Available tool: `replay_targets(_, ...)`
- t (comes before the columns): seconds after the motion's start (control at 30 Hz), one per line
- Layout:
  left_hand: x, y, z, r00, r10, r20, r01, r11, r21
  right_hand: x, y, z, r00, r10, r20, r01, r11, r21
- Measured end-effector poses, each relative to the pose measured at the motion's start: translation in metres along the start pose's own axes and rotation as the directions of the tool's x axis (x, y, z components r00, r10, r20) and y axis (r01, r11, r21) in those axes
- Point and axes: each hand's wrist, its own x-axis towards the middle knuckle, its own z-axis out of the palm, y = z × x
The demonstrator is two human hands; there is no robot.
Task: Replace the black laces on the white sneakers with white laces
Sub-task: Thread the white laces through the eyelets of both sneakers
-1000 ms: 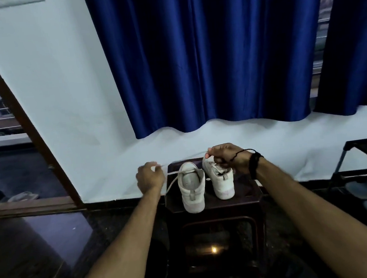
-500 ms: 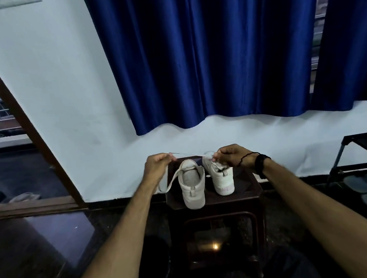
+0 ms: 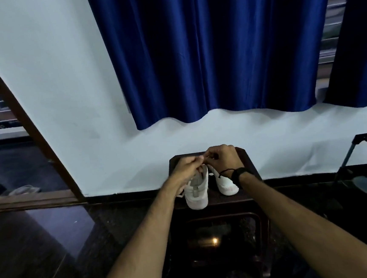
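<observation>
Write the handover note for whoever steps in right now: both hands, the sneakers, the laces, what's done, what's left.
Left hand: fingers curled, pinching a white lace above the left sneaker.
Right hand: fingers curled at the same spot, meeting the left hand; what it pinches is too small to tell.
Both white sneakers stand side by side, heels toward the person, on the dark stool; the right sneaker sits under the right wrist.
Done: white lace is in the left sneaker; how many eyelets are threaded is hidden.
Left: finish that lacing; the hands hide the right sneaker's laces, so check it.
</observation>
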Motion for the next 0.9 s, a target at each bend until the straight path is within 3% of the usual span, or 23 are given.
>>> replay_targets(0.1, 0.009, -0.011, -0.011, 0.997, 0.049, -0.053, -0.039, 0.984, 0.173, 0.004, 0.016, 0.012, 0.999, 0.043, 0.012, -0.043, 0.999, 0.012)
replay_targets(0.2, 0.027, -0.028, -0.020, 0.933, 0.143, -0.330, 0.015, 0.901, 0.433, 0.011, 0.025, 0.025, 0.989, 0.126, -0.074, -0.127, 0.992, -0.009)
replay_targets(0.27, 0.038, -0.032, -0.020, 0.898, 0.152, -0.413, 0.060, 0.888, 0.456, 0.019, 0.025, 0.033, 0.984, 0.177, -0.034, -0.179, 0.983, -0.051)
replay_targets(0.37, 0.053, -0.032, -0.013, 0.892, 0.143, -0.429, 0.095, 0.868, 0.487, 0.038, 0.023, 0.050, 0.967, 0.235, 0.098, -0.209, 0.953, -0.221)
replay_targets(0.5, 0.068, -0.039, 0.000, 0.902, 0.204, -0.380, 0.105, 0.751, 0.652, 0.067, 0.029, 0.073, 0.924, 0.298, 0.239, -0.195, 0.906, -0.376)
replay_targets(0.63, 0.072, -0.057, 0.002, 0.874, 0.318, -0.367, 0.130, 0.575, 0.808, 0.072, 0.039, 0.077, 0.926, 0.305, 0.223, -0.205, 0.902, -0.379)
replay_targets(0.77, 0.074, -0.077, -0.004, 0.804, 0.395, -0.444, 0.158, 0.578, 0.801, 0.071, 0.050, 0.077, 0.914, 0.357, 0.192, -0.282, 0.900, -0.333)
replay_targets(0.9, 0.076, -0.083, -0.004, 0.783, 0.492, -0.382, 0.061, 0.549, 0.833, 0.074, 0.053, 0.076, 0.867, 0.428, 0.255, -0.378, 0.898, -0.225)
